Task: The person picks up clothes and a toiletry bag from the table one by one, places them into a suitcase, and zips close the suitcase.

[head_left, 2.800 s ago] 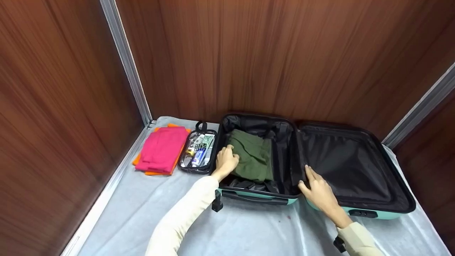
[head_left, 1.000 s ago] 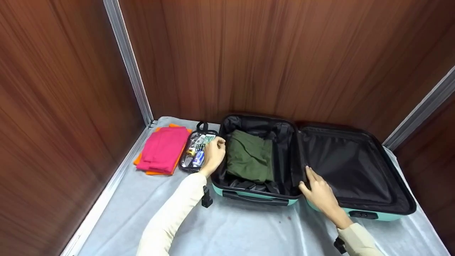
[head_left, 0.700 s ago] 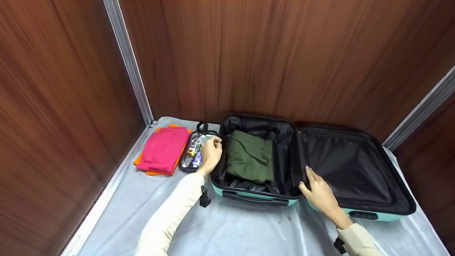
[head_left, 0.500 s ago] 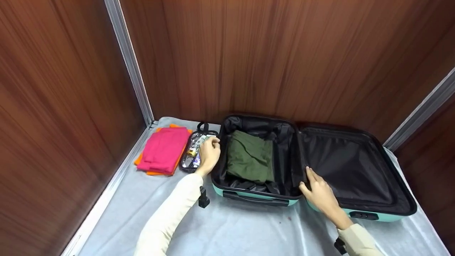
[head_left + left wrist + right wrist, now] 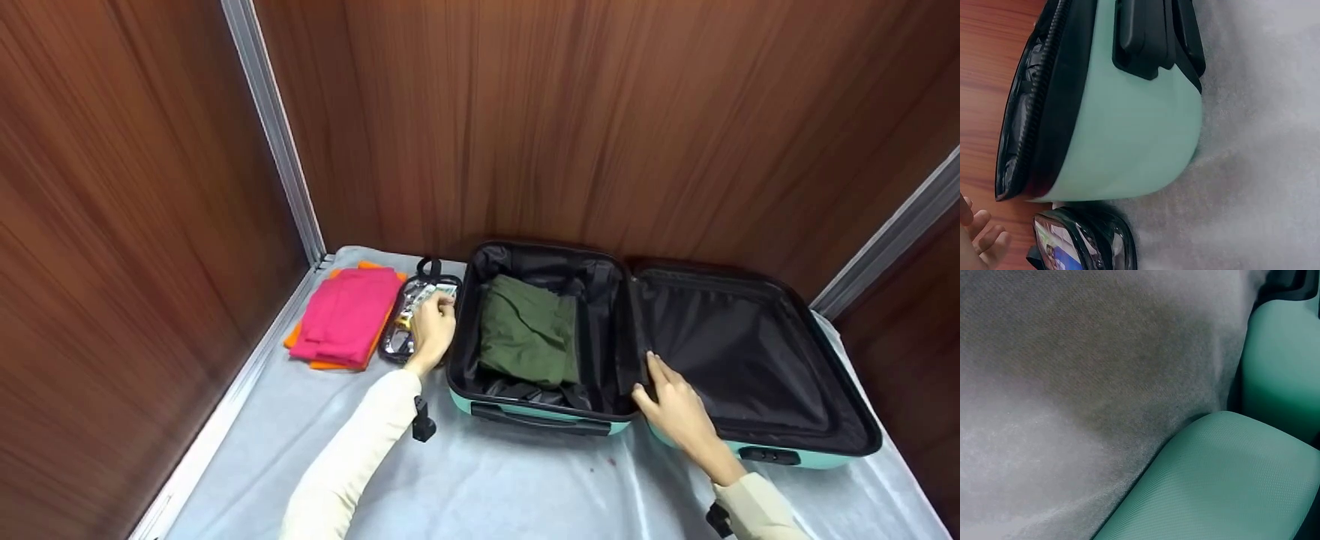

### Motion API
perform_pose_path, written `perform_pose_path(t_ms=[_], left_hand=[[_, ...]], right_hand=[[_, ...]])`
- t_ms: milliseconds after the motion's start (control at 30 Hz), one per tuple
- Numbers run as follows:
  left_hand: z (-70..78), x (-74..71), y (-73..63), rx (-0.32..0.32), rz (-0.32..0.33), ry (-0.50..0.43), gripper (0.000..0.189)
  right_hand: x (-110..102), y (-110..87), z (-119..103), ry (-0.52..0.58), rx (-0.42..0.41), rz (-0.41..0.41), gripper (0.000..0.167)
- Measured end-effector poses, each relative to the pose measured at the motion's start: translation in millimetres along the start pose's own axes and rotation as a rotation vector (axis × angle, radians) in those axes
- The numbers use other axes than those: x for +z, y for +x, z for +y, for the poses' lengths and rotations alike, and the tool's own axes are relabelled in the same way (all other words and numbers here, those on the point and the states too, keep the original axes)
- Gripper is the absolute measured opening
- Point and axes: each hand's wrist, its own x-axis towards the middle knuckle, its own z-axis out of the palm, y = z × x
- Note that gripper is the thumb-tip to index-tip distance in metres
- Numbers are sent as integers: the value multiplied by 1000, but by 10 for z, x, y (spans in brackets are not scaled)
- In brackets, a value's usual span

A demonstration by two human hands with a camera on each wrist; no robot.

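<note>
In the head view my left hand is over the clear toiletry bag, covering part of it. The left wrist view shows loosely bent fingers with nothing between them, apart from the bag. Black edging frames the bag, and small items with a blue tube or pack show through it. My right hand rests on the near inner edge of the suitcase lid, its fingers fairly straight. The mint-green suitcase lies spread open, with folded dark green clothing in its left half.
Left of the toiletry bag, a folded pink garment lies on an orange one. A pale grey cloth covers the surface. Brown wood-look panels with metal corner strips stand behind and at both sides.
My left hand has come away from the green clothing inside the suitcase and moved left over the toiletry bag. The right hand and the suitcase stay where they were.
</note>
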Motion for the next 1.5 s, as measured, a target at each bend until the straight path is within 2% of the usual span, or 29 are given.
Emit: perform_pose_path(t_ms=[200,400,500,800,1200,1500], left_hand=[[-69,-43,7,-27,-2,20,17],[-124,-92,24,-13,22,56,16],[-148,-114,38,-24,21,43,17],[-197,-175,25,-133,1,61,18],[-270,-222,32,-134,7,67,17],[-338,-291,39,-202,-11,79,20]], right_hand=[[5,-12,9,7,3,-6,61],[6,-13,15,6,-2,-3,61],[3,-8,10,8,-5,-1,61],[18,0,19,-2,-15,-3,61],[16,-1,14,-12,-17,10,61],[15,-11,20,-21,-35,33,61]])
